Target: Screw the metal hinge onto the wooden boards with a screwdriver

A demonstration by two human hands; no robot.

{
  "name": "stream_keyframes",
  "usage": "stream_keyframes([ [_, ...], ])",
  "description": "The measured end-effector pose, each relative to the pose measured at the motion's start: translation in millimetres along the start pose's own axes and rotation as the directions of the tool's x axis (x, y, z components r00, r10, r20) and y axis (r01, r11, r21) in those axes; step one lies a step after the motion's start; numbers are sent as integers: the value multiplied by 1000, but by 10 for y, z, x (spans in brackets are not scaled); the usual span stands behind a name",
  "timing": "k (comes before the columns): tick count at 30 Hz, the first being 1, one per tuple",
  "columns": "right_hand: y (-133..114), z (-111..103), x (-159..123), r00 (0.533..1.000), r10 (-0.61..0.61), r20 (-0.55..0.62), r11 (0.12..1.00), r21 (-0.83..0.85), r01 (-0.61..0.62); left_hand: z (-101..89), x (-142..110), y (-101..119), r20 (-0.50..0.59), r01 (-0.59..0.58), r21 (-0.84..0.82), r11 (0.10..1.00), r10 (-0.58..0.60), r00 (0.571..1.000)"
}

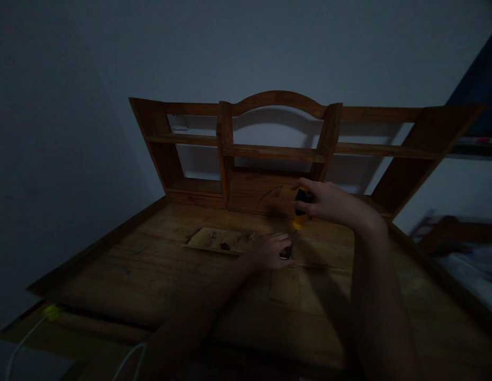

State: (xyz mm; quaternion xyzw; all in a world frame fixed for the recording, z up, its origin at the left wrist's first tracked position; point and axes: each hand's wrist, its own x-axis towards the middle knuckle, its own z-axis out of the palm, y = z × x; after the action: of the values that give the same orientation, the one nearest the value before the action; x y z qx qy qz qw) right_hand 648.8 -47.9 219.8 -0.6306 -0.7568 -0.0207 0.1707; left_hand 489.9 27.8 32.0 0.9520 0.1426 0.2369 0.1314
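Note:
My right hand [329,202] is closed round the black-and-yellow handle of a screwdriver [300,211], which stands upright with its tip down on the wooden desk top [150,264]. My left hand [270,251] rests on the desk beside the tip, fingers curled and pinched on a small metal part [286,255] I cannot make out. A flat wooden piece [220,241] lies just left of that hand. The scene is dim.
A wooden hutch with shelves and an arched top [277,100] stands at the back of the desk against the wall. White cables [27,338] and a yellow plug [51,312] lie at the lower left. A bed or furniture edge [464,248] shows at right.

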Motion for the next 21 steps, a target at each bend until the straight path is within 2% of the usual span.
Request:
stream_keyframes([
  [6,17,18,19,999,49,-17,998,-42,-50,-4,4,-5,4,-17,-15,1000,17,1000],
  [11,0,-20,9,1000,-9,20,1000,-21,10,-1,7,-8,8,-28,-9,1000,28,1000],
  [21,-29,18,13,998,44,-45,998,-50,-46,4,9,-8,5,-27,-4,1000,27,1000],
])
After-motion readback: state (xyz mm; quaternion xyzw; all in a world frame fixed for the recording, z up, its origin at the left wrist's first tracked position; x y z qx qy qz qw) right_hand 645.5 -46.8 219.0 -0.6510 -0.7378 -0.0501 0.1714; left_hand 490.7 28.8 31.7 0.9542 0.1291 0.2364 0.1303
